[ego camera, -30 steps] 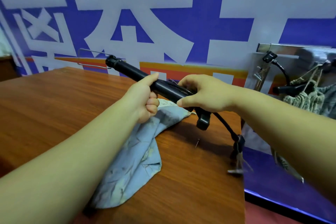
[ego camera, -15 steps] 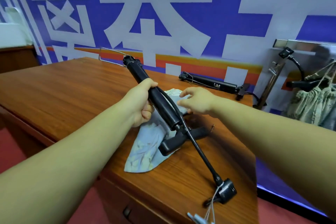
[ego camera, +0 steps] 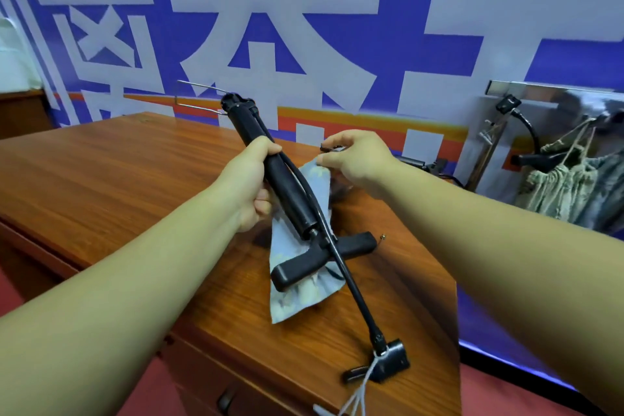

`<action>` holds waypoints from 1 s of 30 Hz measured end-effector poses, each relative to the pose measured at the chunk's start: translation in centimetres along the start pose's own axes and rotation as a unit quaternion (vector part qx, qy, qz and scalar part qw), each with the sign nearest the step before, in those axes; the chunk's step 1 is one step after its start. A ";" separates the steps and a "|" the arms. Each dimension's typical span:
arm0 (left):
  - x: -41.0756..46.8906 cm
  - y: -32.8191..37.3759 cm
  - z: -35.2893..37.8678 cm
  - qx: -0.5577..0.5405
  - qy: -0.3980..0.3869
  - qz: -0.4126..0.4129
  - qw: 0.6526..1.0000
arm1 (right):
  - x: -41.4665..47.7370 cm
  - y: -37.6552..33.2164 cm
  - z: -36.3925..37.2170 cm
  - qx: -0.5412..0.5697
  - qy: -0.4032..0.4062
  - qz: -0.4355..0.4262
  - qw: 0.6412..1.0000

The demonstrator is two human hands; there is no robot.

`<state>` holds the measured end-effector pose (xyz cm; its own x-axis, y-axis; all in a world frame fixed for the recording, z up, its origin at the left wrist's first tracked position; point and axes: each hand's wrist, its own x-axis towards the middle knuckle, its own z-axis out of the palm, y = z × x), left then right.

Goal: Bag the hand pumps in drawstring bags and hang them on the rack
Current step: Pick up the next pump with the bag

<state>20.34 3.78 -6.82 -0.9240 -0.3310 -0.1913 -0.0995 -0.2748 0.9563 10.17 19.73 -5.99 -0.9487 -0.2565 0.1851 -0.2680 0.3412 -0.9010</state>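
Note:
My left hand point(ego camera: 251, 184) grips the barrel of a black hand pump point(ego camera: 287, 192), holding it tilted above the table with its T-handle low and its wire foot bracket up at the far end. The pump's hose point(ego camera: 351, 284) hangs down to a black nozzle head point(ego camera: 391, 360) with a white tag. My right hand point(ego camera: 354, 159) pinches the top edge of a pale blue drawstring bag point(ego camera: 304, 294) that lies on the table under the pump.
The wooden table point(ego camera: 118, 179) has a drawer front at its near edge. A second black pump point(ego camera: 422, 164) lies at the table's far right. A metal rack point(ego camera: 496, 132) on the right carries several hung greenish drawstring bags point(ego camera: 567, 186) with pumps.
The right hand let go of the pump and took the bag's edge, lifting it slightly. The left hand swung the pump so its handle points down toward me.

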 end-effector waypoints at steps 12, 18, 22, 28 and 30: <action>-0.3 -0.9 -0.5 0.023 0.033 -0.012 0.999 | 0.5 1.5 -2.0 -0.176 -0.046 -0.001 0.983; 2.4 -2.1 0.3 0.050 -0.042 -0.054 0.996 | 1.5 5.3 -4.0 -0.240 -0.065 0.064 0.966; 4.5 -2.7 1.6 0.088 -0.078 -0.088 0.989 | 2.7 6.9 -4.7 -0.235 -0.082 0.085 0.965; 7.2 -2.6 3.5 0.158 -0.111 -0.132 0.972 | 4.4 8.6 -5.6 -0.121 -0.047 0.074 0.989; 7.8 -2.5 4.0 0.179 -0.123 -0.141 0.966 | 4.7 8.7 -5.6 -0.064 -0.061 0.061 0.994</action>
<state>11.88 5.48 -9.87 -0.8968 -0.0520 -0.4395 -0.4410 0.0225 0.8972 2.45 26.57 -10.77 -0.9502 -0.3109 0.0219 -0.1791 0.4870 -0.8549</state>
